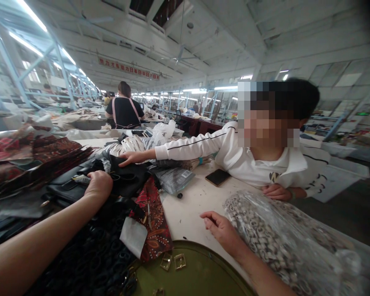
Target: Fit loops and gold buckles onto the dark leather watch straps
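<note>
My left hand is closed at a black leather bag on the left of the table; its fingertips are mostly hidden. Beside it, a strip of clear wrap shows on the bag's black parts. A co-worker's hand reaches across and touches the same black leather from the far side. My right hand hovers over the pale table, its fingers loosely bent and apart, with nothing in them. It is nearest to a clear plastic bag full of beige loops.
A green round tray holds several gold buckles. Black loops are heaped at the lower left, next to red patterned material. A phone lies before the co-worker. Patterned sheets are stacked at left.
</note>
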Motion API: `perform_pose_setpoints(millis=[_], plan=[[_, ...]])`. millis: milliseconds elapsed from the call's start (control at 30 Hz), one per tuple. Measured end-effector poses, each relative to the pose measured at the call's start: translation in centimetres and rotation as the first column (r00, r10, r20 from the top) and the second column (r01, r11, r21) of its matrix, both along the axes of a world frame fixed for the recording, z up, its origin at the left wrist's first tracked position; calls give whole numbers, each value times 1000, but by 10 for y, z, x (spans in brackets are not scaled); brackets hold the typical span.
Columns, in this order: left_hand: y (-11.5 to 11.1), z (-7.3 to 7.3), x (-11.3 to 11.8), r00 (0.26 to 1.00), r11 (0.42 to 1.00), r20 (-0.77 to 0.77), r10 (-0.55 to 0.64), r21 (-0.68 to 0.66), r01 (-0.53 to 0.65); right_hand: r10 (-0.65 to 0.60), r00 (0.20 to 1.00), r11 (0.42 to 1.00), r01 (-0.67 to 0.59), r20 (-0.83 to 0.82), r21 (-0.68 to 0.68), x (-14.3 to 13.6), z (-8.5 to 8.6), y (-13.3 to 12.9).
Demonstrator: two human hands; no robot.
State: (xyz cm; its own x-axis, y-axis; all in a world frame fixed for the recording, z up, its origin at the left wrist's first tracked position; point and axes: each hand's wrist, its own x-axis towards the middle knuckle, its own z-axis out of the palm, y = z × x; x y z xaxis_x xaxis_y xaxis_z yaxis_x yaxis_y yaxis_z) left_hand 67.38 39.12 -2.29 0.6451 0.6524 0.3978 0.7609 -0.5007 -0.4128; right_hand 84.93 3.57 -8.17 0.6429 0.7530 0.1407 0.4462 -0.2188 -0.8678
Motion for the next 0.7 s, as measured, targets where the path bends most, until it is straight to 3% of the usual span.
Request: perform_pose_setpoints(millis=[233, 433, 567, 700], plan=[[-2, 1, 0, 993, 996, 117, -16, -82, 26, -8, 1000, 1000, 8, 6, 16, -1, 3, 0], [5, 7, -8, 964, 956, 263, -27, -274, 101, -18, 1000, 999, 19, 22, -36, -4, 1, 0], [28, 19, -39, 915, 916, 400, 43, -382, 124, -65, 997, 994, 69, 51, -88, 0, -9, -1], [50, 37, -90, 753, 882, 614, 237, -462, 99, -50, 996, 994, 57, 74, -94, 7, -18, 0]])
